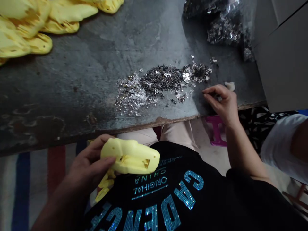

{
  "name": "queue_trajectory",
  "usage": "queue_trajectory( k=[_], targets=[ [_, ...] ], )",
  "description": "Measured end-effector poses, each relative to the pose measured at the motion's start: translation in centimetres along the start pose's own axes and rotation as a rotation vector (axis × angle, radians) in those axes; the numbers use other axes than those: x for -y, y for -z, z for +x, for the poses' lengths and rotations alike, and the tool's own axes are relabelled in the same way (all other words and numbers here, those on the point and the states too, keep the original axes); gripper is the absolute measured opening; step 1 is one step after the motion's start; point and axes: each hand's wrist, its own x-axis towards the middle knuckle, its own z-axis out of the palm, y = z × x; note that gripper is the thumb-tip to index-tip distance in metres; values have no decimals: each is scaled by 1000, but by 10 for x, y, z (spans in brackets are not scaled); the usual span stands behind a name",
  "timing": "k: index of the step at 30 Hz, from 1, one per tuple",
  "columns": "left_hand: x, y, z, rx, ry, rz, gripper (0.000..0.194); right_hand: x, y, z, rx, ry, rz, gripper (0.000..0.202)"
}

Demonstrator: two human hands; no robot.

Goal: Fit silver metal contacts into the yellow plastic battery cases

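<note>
My left hand (92, 160) grips a yellow moulded plastic toy part (132, 156) in front of my body. A slot and small holes show on its upward side. My right hand (223, 101) is over the table's right front edge, thumb and forefinger pinched together. Whatever the pinch holds, if anything, is too small to make out. Left of that hand spreads a pile of small shiny metal clips (163, 78), with round silvery pieces (132, 96) at its left end. A small white lump (230, 86) lies just behind my right hand.
More yellow plastic parts (64, 16) are heaped at the table's back left. A clear bag of metal pieces (223, 29) sits at the back right beside a grey panel (286, 64). Below the worn table (96, 64) are a magenta stool (218, 130) and a striped sheet (56, 170).
</note>
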Motion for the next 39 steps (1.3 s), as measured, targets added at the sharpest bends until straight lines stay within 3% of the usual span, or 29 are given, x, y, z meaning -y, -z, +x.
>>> queue_trajectory(
  k=[5, 8, 12, 15, 18, 20, 25, 33, 39],
  targets=[
    [-6, -15, 1, -77, -17, 40, 59, 5, -21, -4, 44, -76, -135, 8],
    [-8, -23, 0, -66, -14, -8, 52, 8, -33, 10, 74, -68, -197, 6],
    [-4, -33, 5, 6, -142, -118, 44, 5, -39, 23, 136, -59, -272, 4],
    [2, -36, 13, 98, -223, -150, 45, 7, -32, 19, 121, -20, -218, 2],
    [7, -46, 19, 149, -260, -147, 51, 25, -17, 3, 55, 37, -43, 7],
    [8, -57, 19, 118, -307, -150, 52, 45, -7, -9, 48, 74, 98, 10],
    [6, -80, 11, 94, -327, -90, 48, 93, -3, -29, 196, 185, 343, 26],
    [7, -79, -1, 103, -382, -109, 46, 113, -18, -37, 178, 198, 302, 25],
    [5, -78, -5, 149, -422, -118, 44, 120, -19, -40, 134, 361, 175, 27]
  ],
)
